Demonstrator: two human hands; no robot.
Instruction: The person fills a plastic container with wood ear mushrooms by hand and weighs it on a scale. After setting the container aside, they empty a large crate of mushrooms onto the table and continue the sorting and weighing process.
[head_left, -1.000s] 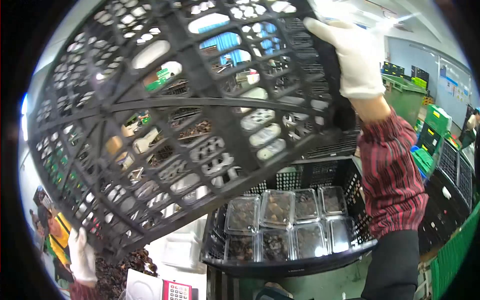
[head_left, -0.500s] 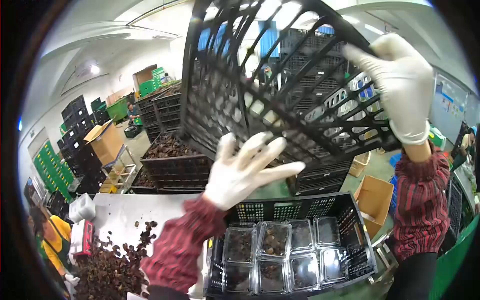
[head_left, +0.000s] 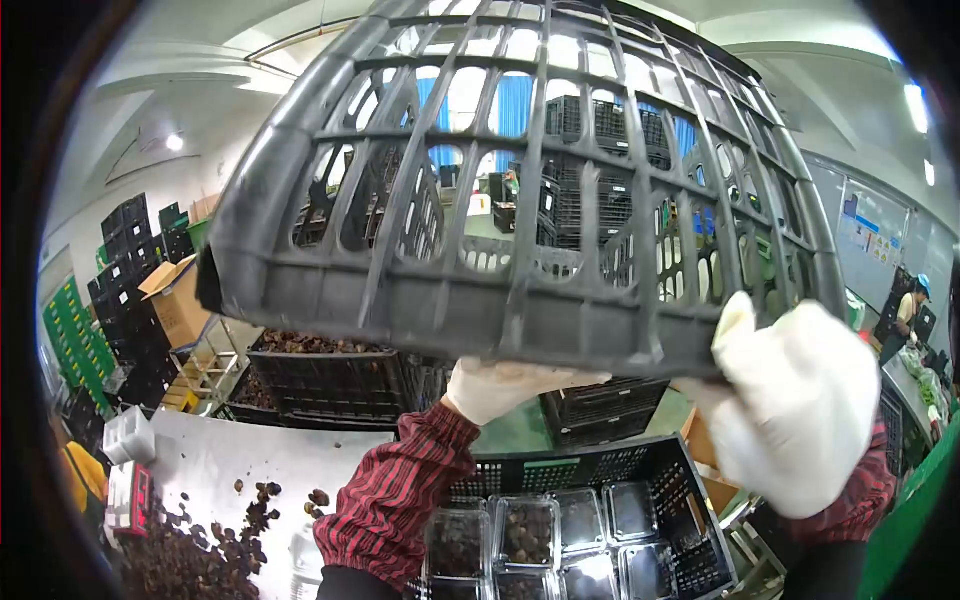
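I hold an empty black plastic crate up at head height, its near wall facing me. My right hand, in a white glove, grips its lower right corner. My left hand, also gloved, is pressed under the crate's bottom edge near the middle, fingers partly hidden by the rim. Below it stands another black crate holding several clear lidded punnets of dark dried mushrooms.
A white table at lower left carries a pile of loose dark mushrooms and a red scale. Stacked black crates, green crates and cardboard boxes stand behind. A person works at far right.
The crate has swung from a tilted, end-on position to level and broadside in front of me. My left hand has gone from open in mid-air to under the crate's bottom edge.
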